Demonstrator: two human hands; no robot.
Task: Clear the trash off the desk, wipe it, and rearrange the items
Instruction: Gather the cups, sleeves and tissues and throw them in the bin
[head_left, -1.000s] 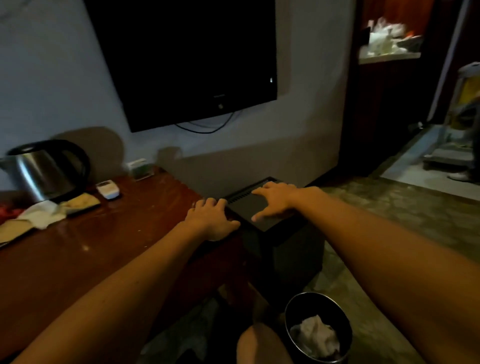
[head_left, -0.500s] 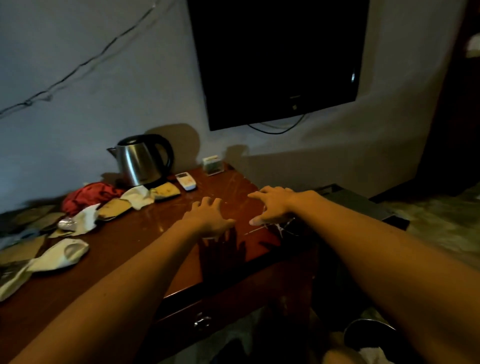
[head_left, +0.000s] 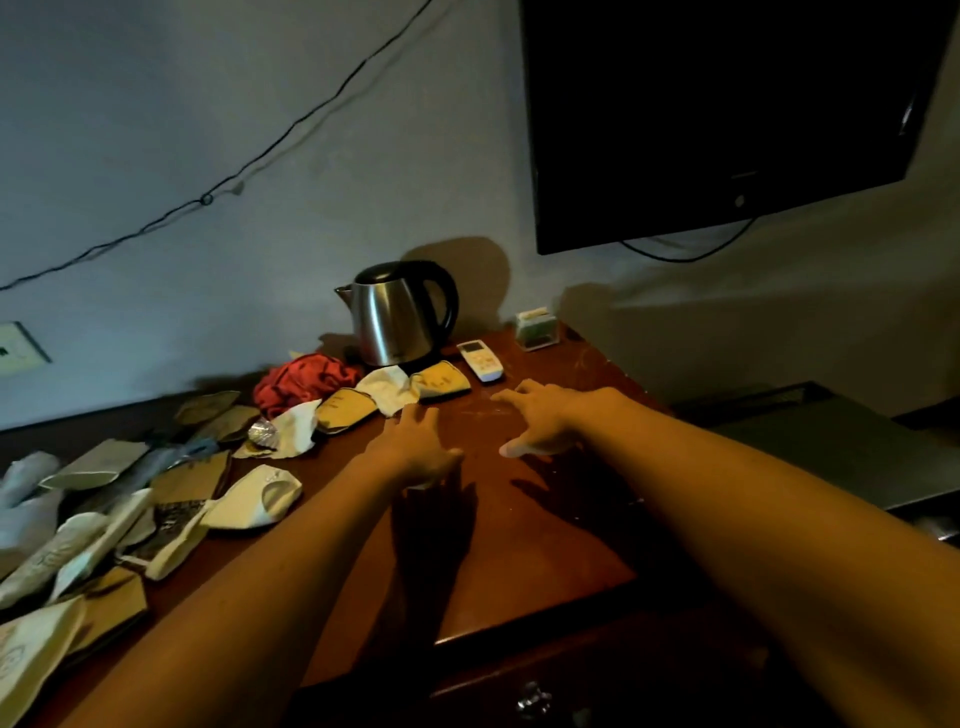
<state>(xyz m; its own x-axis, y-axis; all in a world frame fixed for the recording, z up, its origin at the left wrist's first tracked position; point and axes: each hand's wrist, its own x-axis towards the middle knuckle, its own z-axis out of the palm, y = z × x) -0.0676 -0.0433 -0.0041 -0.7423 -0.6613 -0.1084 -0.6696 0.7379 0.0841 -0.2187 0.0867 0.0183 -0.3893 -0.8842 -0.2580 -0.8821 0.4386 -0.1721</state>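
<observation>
Both hands, left (head_left: 415, 449) and right (head_left: 545, 421), hover empty with fingers spread over the wooden surface (head_left: 545, 519); paper trash (head_left: 249, 499) litters its left side, kettle (head_left: 397, 317) against the wall.

Both hands, left (head_left: 415, 447) and right (head_left: 545, 421), hover with loose fingers over the bench (head_left: 545, 530); kettle (head_left: 397, 317), remote (head_left: 480, 360) and wrappers (head_left: 249, 499) lie beyond.

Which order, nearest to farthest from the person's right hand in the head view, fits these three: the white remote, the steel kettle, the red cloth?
Measured from the right hand:
1. White remote, just beyond the fingertips, slightly left.
2. Steel kettle, farther back by the wall, left of the remote.
3. Red cloth, farthest left, past the left hand.
</observation>
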